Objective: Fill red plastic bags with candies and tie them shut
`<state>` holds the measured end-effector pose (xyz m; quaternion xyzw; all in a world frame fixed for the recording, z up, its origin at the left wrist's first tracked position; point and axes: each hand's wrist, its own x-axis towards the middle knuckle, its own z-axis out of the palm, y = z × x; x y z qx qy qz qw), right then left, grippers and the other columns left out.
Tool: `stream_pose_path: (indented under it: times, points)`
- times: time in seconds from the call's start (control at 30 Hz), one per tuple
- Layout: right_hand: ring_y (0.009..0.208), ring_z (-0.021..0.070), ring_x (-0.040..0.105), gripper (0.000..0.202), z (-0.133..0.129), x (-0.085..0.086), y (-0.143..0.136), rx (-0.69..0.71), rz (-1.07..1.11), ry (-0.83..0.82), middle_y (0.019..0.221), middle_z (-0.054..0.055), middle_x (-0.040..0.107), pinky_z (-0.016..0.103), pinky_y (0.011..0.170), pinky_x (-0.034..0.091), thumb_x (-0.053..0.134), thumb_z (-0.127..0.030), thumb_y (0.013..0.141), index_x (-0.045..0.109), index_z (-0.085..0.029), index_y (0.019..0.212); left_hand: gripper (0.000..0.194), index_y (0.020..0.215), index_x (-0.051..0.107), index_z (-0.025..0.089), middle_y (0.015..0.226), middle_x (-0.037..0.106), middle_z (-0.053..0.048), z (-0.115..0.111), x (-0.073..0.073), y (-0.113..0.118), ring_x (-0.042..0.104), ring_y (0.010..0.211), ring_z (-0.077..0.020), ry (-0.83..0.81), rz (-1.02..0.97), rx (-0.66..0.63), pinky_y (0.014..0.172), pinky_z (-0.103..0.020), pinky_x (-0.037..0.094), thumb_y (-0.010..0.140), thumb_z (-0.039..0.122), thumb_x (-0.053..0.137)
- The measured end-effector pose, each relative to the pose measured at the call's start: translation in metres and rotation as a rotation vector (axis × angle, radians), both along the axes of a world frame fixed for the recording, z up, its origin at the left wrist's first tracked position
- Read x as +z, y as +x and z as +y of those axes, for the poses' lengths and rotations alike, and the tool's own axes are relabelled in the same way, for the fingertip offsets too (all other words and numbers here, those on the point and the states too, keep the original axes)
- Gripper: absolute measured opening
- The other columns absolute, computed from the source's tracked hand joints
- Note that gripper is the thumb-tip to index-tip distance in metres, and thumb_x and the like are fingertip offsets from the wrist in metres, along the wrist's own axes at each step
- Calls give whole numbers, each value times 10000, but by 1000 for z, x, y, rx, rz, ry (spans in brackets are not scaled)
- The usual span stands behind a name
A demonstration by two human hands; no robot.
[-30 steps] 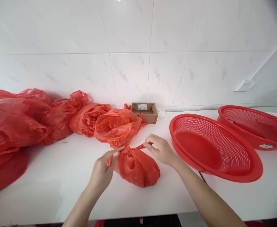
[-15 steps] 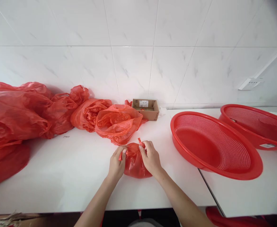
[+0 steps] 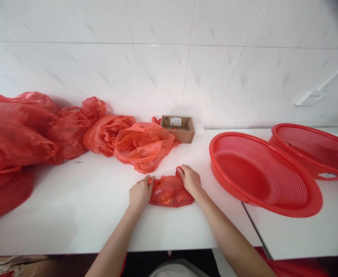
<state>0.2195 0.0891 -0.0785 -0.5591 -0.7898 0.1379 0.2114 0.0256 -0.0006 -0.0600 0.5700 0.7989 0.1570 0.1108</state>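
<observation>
A small red plastic bag [image 3: 170,192] rests on the white table [image 3: 79,215] in front of me, with something orange showing through its thin side. My left hand [image 3: 140,192] is closed on the bag's left top corner, a bit of red plastic poking out by the thumb. On the other side, my right hand [image 3: 190,180] pinches the right top corner. Between the two hands the bag's top edge is stretched sideways. Just behind it lies an open, crumpled red bag [image 3: 143,146].
More full red bags [image 3: 19,130] are heaped along the wall at the left. A small open cardboard box [image 3: 183,134] stands at the back. Two red perforated baskets, one nearer [image 3: 244,177] and one farther [image 3: 316,150], occupy the right. A seam [image 3: 255,229] splits the tabletops.
My hands have moved apart, pulling the bag's gathered top wider. The bag looks flatter and broader, and orange contents now show through it. The camera view has shifted slightly.
</observation>
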Motion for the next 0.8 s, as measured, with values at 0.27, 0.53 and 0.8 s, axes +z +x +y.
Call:
stream_pose_path:
  times: [0.27,0.53,0.8]
  points:
    - [772,155,580,252,4,-3,4,-71,-96,24,917,43,661,269,600,254,392,-331,1000,600,-209,926,395,906,691,207,976,696,-102,9,-6,-7,628,953,-276,58,159,-33,794,-358,408,965,424,367]
    - [695,146,534,318,18,-5,21,-222,-49,-15,814,38,645,267,574,215,358,-373,1008,558,-195,837,393,922,663,207,992,687,-88,-27,-9,-42,616,979,-273,24,140,27,785,-365,421,972,366,307]
    - [581,135,458,210,26,-5,24,-269,20,-51,698,2,588,258,543,188,397,-369,992,510,-198,944,411,748,551,233,823,668,-52,-67,-5,-71,624,896,-262,-8,19,61,730,-346,444,965,436,268]
